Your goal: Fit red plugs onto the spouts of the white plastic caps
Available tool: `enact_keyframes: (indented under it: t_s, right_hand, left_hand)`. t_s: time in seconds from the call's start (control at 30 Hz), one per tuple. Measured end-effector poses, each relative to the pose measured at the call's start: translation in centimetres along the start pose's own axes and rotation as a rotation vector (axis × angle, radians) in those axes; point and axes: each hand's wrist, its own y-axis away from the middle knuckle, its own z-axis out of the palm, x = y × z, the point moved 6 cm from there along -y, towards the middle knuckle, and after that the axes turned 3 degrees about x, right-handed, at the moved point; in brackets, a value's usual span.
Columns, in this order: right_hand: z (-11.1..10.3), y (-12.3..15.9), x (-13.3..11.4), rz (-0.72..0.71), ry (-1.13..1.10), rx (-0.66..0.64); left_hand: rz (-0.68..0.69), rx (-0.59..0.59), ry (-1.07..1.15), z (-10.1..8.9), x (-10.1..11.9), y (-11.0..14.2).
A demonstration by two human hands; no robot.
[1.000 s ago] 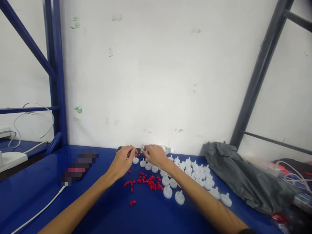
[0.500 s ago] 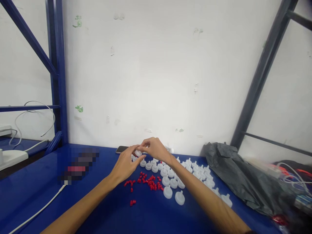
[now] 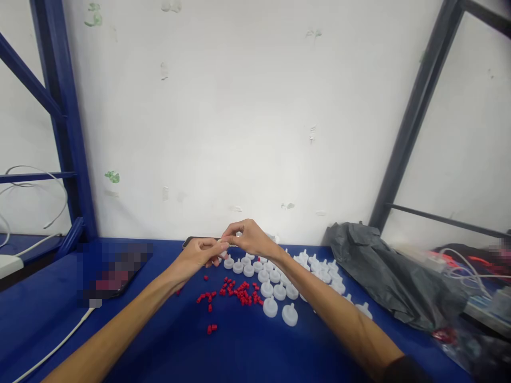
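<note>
My left hand (image 3: 198, 254) is closed with thumb and fingers around a white spouted cap (image 3: 224, 254), mostly hidden by the fingers. From the right, my right hand (image 3: 250, 237) pinches at the top of that same cap, its fingertips meeting my left thumb. Whether a small red piece sits between the right fingertips cannot be seen. Below the hands lies a scatter of small red caps (image 3: 243, 292). Rows of more white spouted caps (image 3: 270, 307) stand spout-up on the blue table (image 3: 223, 356), partly behind my right forearm.
A dark phone (image 3: 187, 240) and a partly hidden clear bottle (image 3: 273, 238) lie by the wall. On the left, a blurred-out dark device has a white cable (image 3: 66, 340). A black plastic bag (image 3: 383, 282) and tangled cables lie right. Blue frame posts (image 3: 72, 127) flank the table.
My hands were apart, the left near a white cap at the back; they came together around a white spouted cap. The camera has turned slightly, shifting the scene left.
</note>
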Motion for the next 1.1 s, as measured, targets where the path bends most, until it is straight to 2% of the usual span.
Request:
enact_keyframes:
  t_s: [0.1, 0.2, 0.27, 0.4, 0.53, 0.63, 0.73, 0.87, 1.0, 1.07, 1.1]
  right_hand:
    - [0.4, 0.1, -0.3, 0.003, -0.018, -0.011]
    - [0.5, 0.2, -0.3, 0.020, 0.005, -0.009]
    - [0.5, 0.3, -0.2, 0.025, 0.046, -0.010]
    - [1.1, 0.6, 1.0, 0.075, 0.181, -0.062]
    - [2.5, 0.9, 2.4, 0.115, 0.321, -0.239]
    - [2.3, 1.0, 2.3, 0.096, 0.214, -0.348]
    - [1.4, 1.1, 1.3, 0.068, 0.114, -0.393]
    - [1.4, 1.0, -0.4, 0.015, 0.073, -0.357]
    - [2.3, 0.5, -0.8, -0.017, -0.001, -0.310]
    - [1.0, 0.1, 0.1, 0.038, -0.019, -0.213]
    - [-0.4, -0.1, 0.7, 0.087, -0.023, -0.128]
  left_hand:
    - [-0.073, -0.119, 0.118, 0.4, -0.9, -0.1]
    - [-0.084, -0.135, 0.121, 0.1, -1.3, -0.2]
    - [-0.065, -0.108, 0.092, -0.3, -1.3, -0.3]
    - [0.086, 0.054, -0.128, -1.1, -1.1, -0.4]
    - [0.181, 0.094, -0.194, -0.4, -1.3, -0.4]
    - [0.154, 0.078, -0.181, 0.1, -0.9, -0.3]
    - [0.059, 0.044, -0.093, 0.3, -0.1, -0.2]
    - [-0.063, -0.123, 0.089, 0.5, 0.4, -0.1]
    - [-0.102, -0.259, 0.189, 0.0, -0.2, 0.3]
    - [-0.120, -0.299, 0.179, -0.2, -0.7, 0.7]
    - [-0.124, -0.310, 0.169, -0.3, -0.9, 0.8]
